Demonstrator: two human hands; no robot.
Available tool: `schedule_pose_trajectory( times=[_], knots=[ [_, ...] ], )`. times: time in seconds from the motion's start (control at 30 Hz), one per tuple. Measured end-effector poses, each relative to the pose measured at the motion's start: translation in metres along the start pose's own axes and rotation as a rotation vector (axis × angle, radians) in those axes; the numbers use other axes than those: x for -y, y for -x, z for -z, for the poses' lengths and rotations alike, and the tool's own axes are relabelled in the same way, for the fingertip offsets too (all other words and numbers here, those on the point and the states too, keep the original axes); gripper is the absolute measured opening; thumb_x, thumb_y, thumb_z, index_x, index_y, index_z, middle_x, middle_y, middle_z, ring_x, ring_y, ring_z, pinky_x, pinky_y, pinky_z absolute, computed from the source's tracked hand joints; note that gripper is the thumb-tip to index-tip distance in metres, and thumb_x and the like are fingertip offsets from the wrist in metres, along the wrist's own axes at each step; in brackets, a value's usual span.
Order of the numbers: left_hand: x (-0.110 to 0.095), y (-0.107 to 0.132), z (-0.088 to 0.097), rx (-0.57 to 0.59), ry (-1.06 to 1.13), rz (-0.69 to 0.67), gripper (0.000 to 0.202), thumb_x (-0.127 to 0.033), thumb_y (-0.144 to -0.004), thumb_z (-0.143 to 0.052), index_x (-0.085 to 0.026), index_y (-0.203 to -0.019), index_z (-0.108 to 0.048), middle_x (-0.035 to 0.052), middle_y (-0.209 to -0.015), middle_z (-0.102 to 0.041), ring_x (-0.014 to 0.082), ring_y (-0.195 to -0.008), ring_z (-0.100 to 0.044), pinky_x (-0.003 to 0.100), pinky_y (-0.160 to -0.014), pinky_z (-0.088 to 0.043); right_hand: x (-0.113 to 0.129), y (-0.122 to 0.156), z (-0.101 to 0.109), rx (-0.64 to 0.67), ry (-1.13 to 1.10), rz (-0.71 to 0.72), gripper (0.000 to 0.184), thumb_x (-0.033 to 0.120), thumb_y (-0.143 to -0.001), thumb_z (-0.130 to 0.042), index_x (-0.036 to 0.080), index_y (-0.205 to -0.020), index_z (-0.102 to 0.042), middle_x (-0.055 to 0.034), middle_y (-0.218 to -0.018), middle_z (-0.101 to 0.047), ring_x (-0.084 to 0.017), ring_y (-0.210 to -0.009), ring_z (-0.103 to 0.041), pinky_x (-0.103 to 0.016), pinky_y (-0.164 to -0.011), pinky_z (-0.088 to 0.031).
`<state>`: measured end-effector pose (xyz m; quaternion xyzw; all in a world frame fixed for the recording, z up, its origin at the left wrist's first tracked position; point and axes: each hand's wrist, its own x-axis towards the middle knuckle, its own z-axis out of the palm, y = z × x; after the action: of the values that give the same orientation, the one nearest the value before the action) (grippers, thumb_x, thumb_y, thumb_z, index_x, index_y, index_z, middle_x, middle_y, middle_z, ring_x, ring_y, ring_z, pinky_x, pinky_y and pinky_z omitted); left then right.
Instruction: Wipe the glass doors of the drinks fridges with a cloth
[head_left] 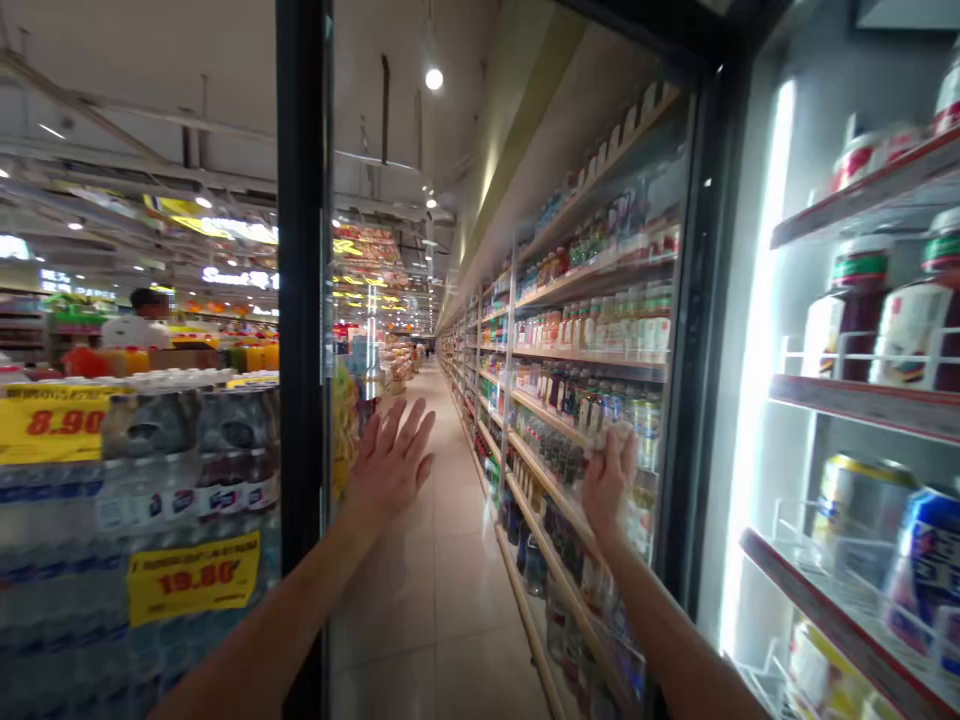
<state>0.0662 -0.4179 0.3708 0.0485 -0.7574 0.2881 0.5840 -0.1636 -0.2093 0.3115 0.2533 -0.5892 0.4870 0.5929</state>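
In front of me stands a glass door [465, 580] with a black frame, swung out from a lit drinks cooler. My left hand [391, 455] is open on the glass, fingers spread, near the left side of the frame. Farther right, my right hand [609, 480] is at the glass with its fingers bent around a pale, crumpled cloth [619, 432]. Motion smears the cloth, so its edges are unclear. Bottle shelves and an aisle show in the pane; I cannot tell how much is reflection.
To the right, cooler shelves [862, 405] hold bottles and cans beside a bright light strip [757, 350]. Stacked packs of bottles [187, 500] with yellow price signs [195, 578] stand close on the left. Beyond them is a person [139, 325].
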Motion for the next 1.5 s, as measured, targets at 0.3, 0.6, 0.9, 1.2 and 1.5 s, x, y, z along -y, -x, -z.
schedule_pose_trajectory(
  times=[0.3, 0.6, 0.9, 1.2, 1.5],
  knots=[
    [0.000, -0.002, 0.003, -0.037, -0.055, -0.036, 0.061, -0.028, -0.088, -0.045, -0.019, -0.143, -0.019, 0.0077, -0.143, -0.034, 0.0226, -0.138, -0.014, 0.043, -0.114, -0.011, -0.012, 0.029, 0.010, 0.221, -0.073, 0.308, 0.045, 0.016, -0.086, -0.040, 0.025, -0.129, -0.049, -0.0071, -0.147, -0.030, -0.027, -0.137, -0.024, -0.053, -0.106, -0.030],
    [-0.004, -0.003, 0.010, -0.047, -0.073, -0.025, 0.053, -0.028, -0.088, -0.045, -0.019, -0.138, -0.034, 0.0062, -0.141, -0.039, 0.0217, -0.138, -0.018, 0.041, -0.114, -0.012, 0.009, 0.043, -0.001, 0.220, -0.108, 0.340, 0.046, 0.017, -0.085, -0.044, 0.026, -0.130, -0.047, -0.0064, -0.150, -0.024, -0.029, -0.137, -0.022, -0.053, -0.105, -0.031],
    [-0.004, 0.000, 0.011, 0.016, -0.105, -0.045, 0.047, -0.030, -0.088, -0.044, -0.016, -0.133, -0.041, 0.0080, -0.141, -0.039, 0.0228, -0.138, -0.014, 0.042, -0.113, -0.014, -0.090, -0.003, 0.019, -0.103, 0.168, -0.282, 0.054, 0.021, -0.078, -0.039, 0.003, -0.127, -0.050, -0.0269, -0.129, -0.048, -0.037, -0.126, -0.040, -0.053, -0.097, -0.037],
    [0.002, -0.002, 0.011, -0.008, -0.013, -0.064, 0.057, -0.030, -0.085, -0.051, -0.018, -0.138, -0.032, 0.0101, -0.139, -0.042, 0.0206, -0.139, -0.014, 0.042, -0.112, -0.016, 0.012, 0.075, 0.021, 0.437, -0.100, 0.498, 0.051, 0.009, -0.082, -0.046, 0.029, -0.129, -0.047, -0.0036, -0.149, -0.027, -0.027, -0.136, -0.027, -0.050, -0.107, -0.030],
    [0.009, 0.004, 0.001, 0.056, 0.081, -0.015, 0.054, -0.027, -0.086, -0.048, -0.026, -0.138, -0.031, 0.0053, -0.144, -0.035, 0.0224, -0.138, -0.018, 0.047, -0.112, -0.015, 0.069, 0.079, -0.001, 0.395, -0.148, 0.320, 0.053, 0.009, -0.083, -0.043, 0.032, -0.131, -0.045, -0.0027, -0.147, -0.031, -0.028, -0.137, -0.023, -0.054, -0.107, -0.029]
  ],
)
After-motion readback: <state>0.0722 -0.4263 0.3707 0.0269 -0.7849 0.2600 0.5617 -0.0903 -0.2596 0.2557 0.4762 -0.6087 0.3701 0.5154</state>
